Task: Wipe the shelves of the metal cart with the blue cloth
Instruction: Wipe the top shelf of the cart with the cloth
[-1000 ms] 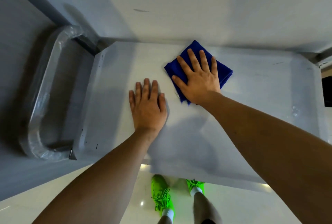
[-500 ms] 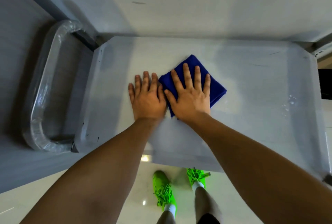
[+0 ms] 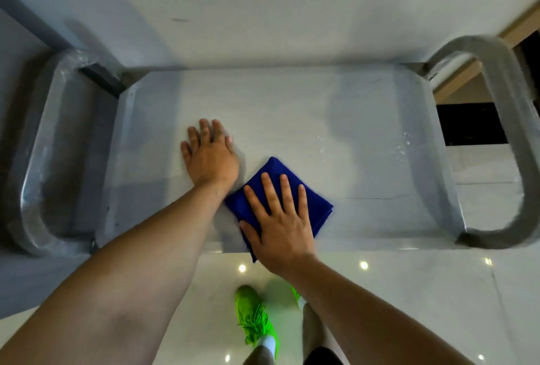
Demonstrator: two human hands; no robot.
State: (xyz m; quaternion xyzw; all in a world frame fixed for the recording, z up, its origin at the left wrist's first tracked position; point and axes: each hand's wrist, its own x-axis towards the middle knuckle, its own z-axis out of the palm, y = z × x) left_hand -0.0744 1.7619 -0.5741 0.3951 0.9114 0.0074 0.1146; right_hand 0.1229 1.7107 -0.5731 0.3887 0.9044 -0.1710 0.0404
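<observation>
The metal cart's top shelf (image 3: 336, 107) fills the middle of the head view, grey and flat with a low rim. A folded blue cloth (image 3: 270, 173) lies near the shelf's front edge, and one corner hangs just over that edge. My right hand (image 3: 277, 224) presses flat on the cloth with fingers spread. My left hand (image 3: 209, 154) rests flat on the bare shelf just left of the cloth, fingers together, holding nothing.
Curved metal handles stand at the cart's left end (image 3: 38, 160) and right end (image 3: 514, 142). Water droplets (image 3: 404, 145) sit on the shelf's right part. A pale wall rises behind the cart. My green shoes (image 3: 254, 318) stand on the glossy floor below.
My right hand has dragged the blue cloth from the shelf's far middle toward the front edge. My left hand has stayed flat in about the same spot.
</observation>
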